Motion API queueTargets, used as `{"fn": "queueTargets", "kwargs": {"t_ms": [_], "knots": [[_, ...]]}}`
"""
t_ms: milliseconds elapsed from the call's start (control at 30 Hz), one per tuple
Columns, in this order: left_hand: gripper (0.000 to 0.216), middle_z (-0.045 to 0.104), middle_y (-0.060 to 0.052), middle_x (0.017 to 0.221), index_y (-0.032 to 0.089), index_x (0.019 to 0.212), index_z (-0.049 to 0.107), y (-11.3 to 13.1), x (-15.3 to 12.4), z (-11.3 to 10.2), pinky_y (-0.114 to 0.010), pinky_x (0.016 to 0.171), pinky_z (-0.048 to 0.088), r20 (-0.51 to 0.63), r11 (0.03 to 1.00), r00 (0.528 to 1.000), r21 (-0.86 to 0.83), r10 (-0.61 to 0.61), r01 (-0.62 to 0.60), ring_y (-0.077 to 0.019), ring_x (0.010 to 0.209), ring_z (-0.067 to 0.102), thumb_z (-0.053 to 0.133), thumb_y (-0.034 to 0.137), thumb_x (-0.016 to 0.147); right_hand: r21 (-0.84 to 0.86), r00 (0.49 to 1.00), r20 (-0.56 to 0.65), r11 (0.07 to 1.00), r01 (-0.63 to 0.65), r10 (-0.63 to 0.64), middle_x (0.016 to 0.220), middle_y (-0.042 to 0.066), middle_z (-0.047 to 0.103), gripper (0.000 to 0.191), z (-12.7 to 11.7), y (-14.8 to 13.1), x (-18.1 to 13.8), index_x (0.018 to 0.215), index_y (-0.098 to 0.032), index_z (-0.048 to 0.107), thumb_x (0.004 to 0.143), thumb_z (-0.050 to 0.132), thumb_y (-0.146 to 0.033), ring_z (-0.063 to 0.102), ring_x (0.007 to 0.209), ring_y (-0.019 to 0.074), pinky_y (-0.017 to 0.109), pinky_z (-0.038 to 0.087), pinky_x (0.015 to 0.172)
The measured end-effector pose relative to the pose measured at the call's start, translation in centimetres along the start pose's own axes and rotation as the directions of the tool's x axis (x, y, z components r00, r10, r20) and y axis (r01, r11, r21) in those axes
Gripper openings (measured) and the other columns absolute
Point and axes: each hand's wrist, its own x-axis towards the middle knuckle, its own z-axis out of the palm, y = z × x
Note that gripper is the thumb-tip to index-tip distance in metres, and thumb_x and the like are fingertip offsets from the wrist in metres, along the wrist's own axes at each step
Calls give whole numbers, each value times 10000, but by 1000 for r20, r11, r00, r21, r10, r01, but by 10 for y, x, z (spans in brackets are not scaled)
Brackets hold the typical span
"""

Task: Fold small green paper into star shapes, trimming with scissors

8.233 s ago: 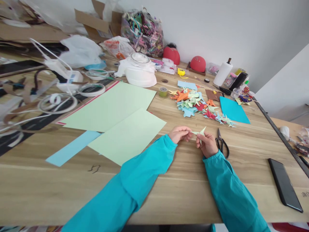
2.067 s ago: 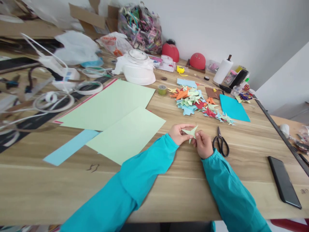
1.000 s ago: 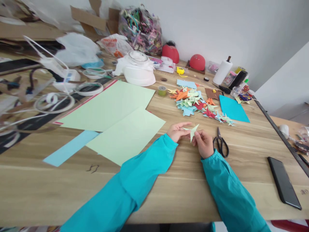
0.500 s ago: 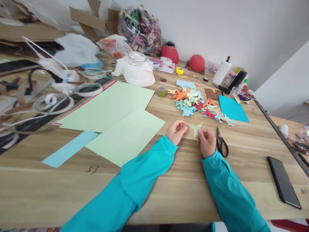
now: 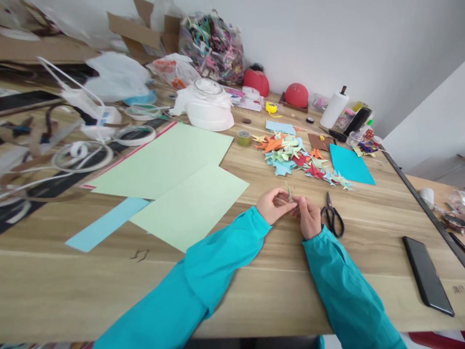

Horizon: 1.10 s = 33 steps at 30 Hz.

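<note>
My left hand (image 5: 273, 205) and my right hand (image 5: 309, 216) meet just above the wooden table (image 5: 254, 291), fingers pinched together on a small folded light green paper piece (image 5: 289, 194). Only a thin edge of the piece sticks up between the fingertips. Both arms wear teal sleeves. Black scissors (image 5: 333, 215) lie right of my right hand. A pile of folded coloured paper shapes (image 5: 296, 157) lies farther back.
Two light green sheets (image 5: 170, 179) and a light blue strip (image 5: 105, 224) lie at left. A teal sheet (image 5: 349, 165) is back right, a black phone (image 5: 427, 275) at the right edge. Tape rolls, cables, a white bowl-like container (image 5: 209, 109), bags and boxes crowd the back left.
Half a second ago my right hand alone held the spread green piece; now both hands have closed together on it and it shows edge-on.
</note>
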Motion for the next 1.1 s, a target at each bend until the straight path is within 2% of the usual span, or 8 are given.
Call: {"fn": "queueTargets", "kwargs": {"t_ms": [167, 367, 433, 533, 633, 767, 867, 1100], "knots": [[321, 606, -13, 709, 141, 765, 558, 5, 3, -1, -235, 633, 474, -72, 997, 996, -59, -50, 46, -110, 656, 568, 725, 334, 570, -12, 991, 132, 1000, 7, -5, 548, 20, 603, 428, 1, -1, -2, 758, -176, 668, 831, 409, -509, 525, 469, 140, 267, 423, 462], [312, 615, -1, 614, 133, 688, 577, 9, 7, -1, -261, 606, 497, -46, 961, 989, -246, -142, 126, -117, 579, 582, 745, 332, 515, 73, 993, 110, 997, -41, 33, 625, 46, 641, 431, 3, -4, -3, 760, -160, 652, 834, 403, -504, 539, 469, 138, 264, 419, 432], [324, 620, 0, 615, 131, 687, 574, 10, 9, -3, -273, 606, 507, -76, 952, 986, -281, -151, 124, -118, 563, 587, 748, 334, 503, 39, 999, 51, 999, -20, 18, 534, 20, 588, 414, 1, -7, -4, 666, -161, 618, 831, 422, -487, 502, 430, 121, 253, 402, 420], [352, 624, -4, 628, 123, 689, 570, 10, 11, -7, -284, 588, 515, -107, 942, 981, -313, -163, 123, -124, 564, 593, 755, 336, 479, -62, 981, -184, 996, 58, -68, 476, -24, 492, 357, -3, -9, -2, 557, -168, 525, 800, 509, -429, 448, 437, 91, 226, 389, 447], [360, 629, -6, 624, 118, 690, 575, 10, 13, -11, -278, 562, 514, -104, 940, 981, -317, -164, 124, -125, 559, 594, 760, 327, 463, 5, 925, -374, 998, 68, -62, 608, -13, 544, 245, -6, -9, 4, 723, -167, 546, 747, 580, -408, 492, 526, 102, 212, 401, 452], [344, 628, -7, 568, 116, 679, 594, 7, 13, -10, -264, 538, 509, -60, 944, 984, -298, -170, 145, -120, 512, 587, 766, 314, 456, 170, 980, -185, 985, -43, 75, 788, 43, 612, 334, -5, -5, 9, 908, -156, 578, 698, 622, -412, 574, 646, 145, 235, 459, 468], [329, 643, -17, 585, 117, 672, 607, 4, 12, -8, -257, 552, 515, -34, 950, 986, -277, -162, 146, -118, 534, 591, 767, 310, 460, 198, 993, -45, 976, -95, 106, 659, 20, 631, 324, -2, -2, 8, 882, -151, 598, 677, 646, -398, 560, 532, 131, 250, 455, 458], [427, 642, -10, 553, 109, 725, 625, 3, 10, -5, -276, 515, 511, 64, 921, 969, -301, -240, 248, -127, 490, 585, 786, 358, 418, 225, 993, -31, 969, -100, 110, 491, -28, 590, 247, -2, 0, 8, 775, -158, 601, 649, 677, -356, 509, 416, 115, 253, 418, 415]]}}
